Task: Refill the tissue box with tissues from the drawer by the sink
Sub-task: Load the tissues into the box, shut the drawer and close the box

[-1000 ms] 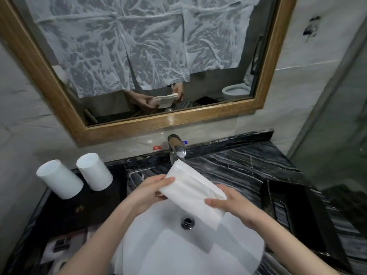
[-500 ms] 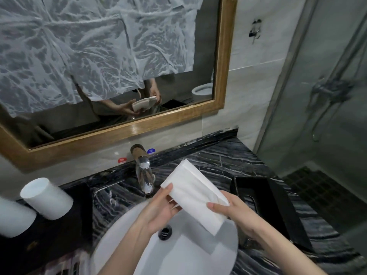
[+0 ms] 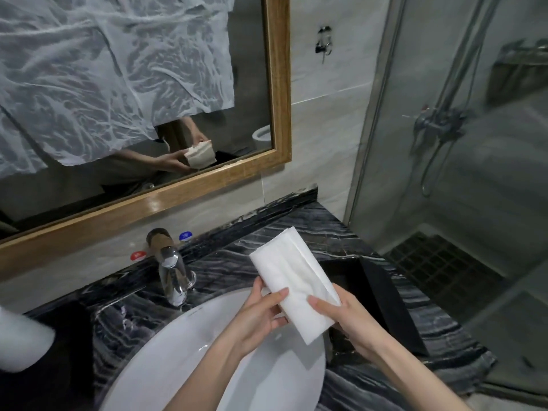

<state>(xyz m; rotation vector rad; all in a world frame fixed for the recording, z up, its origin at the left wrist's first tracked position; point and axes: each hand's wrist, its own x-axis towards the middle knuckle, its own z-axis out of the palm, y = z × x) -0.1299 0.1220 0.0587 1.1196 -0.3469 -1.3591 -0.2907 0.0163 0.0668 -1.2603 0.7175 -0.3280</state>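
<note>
A folded white stack of tissues [image 3: 292, 277] is held by both hands above the right rim of the sink. My left hand [image 3: 258, 315] grips its left lower edge with the thumb on top. My right hand [image 3: 353, 318] grips its right lower edge, thumb across the face. The black tissue box [image 3: 385, 295] stands open on the dark marble counter just right of the hands; most of its inside is hidden behind the stack and my right hand.
A white sink basin [image 3: 184, 351] lies below the hands, with a chrome tap [image 3: 172, 268] behind it. A white cup [image 3: 20, 342] lies at the far left. A wood-framed mirror [image 3: 278, 84] hangs above. A glass shower screen [image 3: 444, 143] bounds the counter on the right.
The view has swung to the right, bringing the black box and shower closer to centre. Both hands have carried the stack rightward toward the box, keeping their grip.
</note>
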